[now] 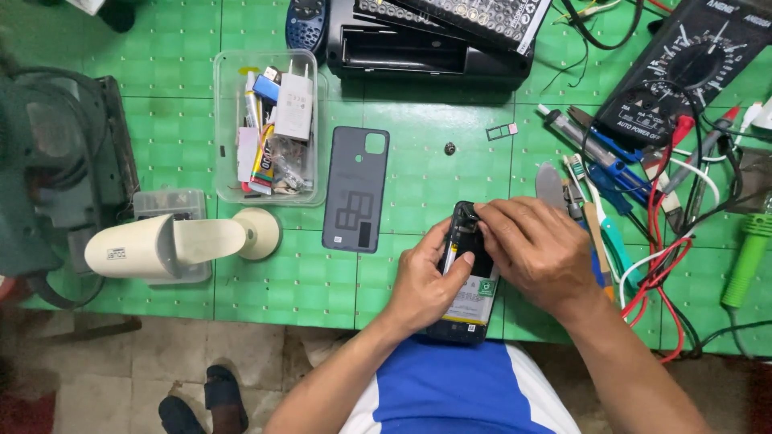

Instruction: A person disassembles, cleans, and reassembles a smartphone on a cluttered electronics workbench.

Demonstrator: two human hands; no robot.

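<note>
An opened smartphone (469, 301) with its back removed lies at the front edge of the green cutting mat (418, 161), its battery showing. My left hand (426, 281) grips the phone's left side, thumb pressed on its middle. My right hand (535, 249) rests over the phone's upper right, fingertips pinching at the top near the camera area; whether it holds a small part is hidden. The phone's grey back cover (355, 189) lies flat on the mat to the left.
A clear plastic box (269, 124) of chargers and small parts stands at left, a white security camera (173, 245) before it. A SIM tray (503, 131) and small round part (450, 148) lie ahead. Tools, screwdrivers (603, 225), red leads and a multimeter (683, 72) crowd the right.
</note>
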